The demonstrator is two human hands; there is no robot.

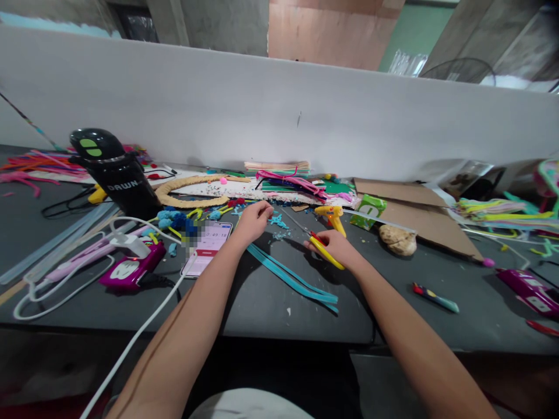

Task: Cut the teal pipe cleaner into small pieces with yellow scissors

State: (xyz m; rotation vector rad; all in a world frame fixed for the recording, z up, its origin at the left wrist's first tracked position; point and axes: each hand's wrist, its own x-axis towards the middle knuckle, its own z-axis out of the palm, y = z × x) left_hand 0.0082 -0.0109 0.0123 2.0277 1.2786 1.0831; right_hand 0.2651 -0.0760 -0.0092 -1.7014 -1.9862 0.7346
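My right hand [332, 247] holds scissors [325, 254] with yellow and red handles; their blades point forward and left toward my other hand. My left hand [255, 221] is closed in a pinch above the table, and whatever is between its fingertips is hidden or too small to name. Small turquoise pieces [278, 220] lie just beside those fingertips, with fine blue clippings [282, 235] below them. Several long turquoise pipe cleaners [292, 279] stretch across the table between my forearms. Behind my right hand stands a yellow glue gun [331, 217].
At left are a black tumbler [117, 174], a phone [212, 250], a purple power box [133, 267] and a white cable [144, 326]. Cardboard [419, 221], a green packet [368, 211], a stone-like lump [397, 240] and a utility knife [435, 298] lie right. A white partition [218, 105] rises behind.
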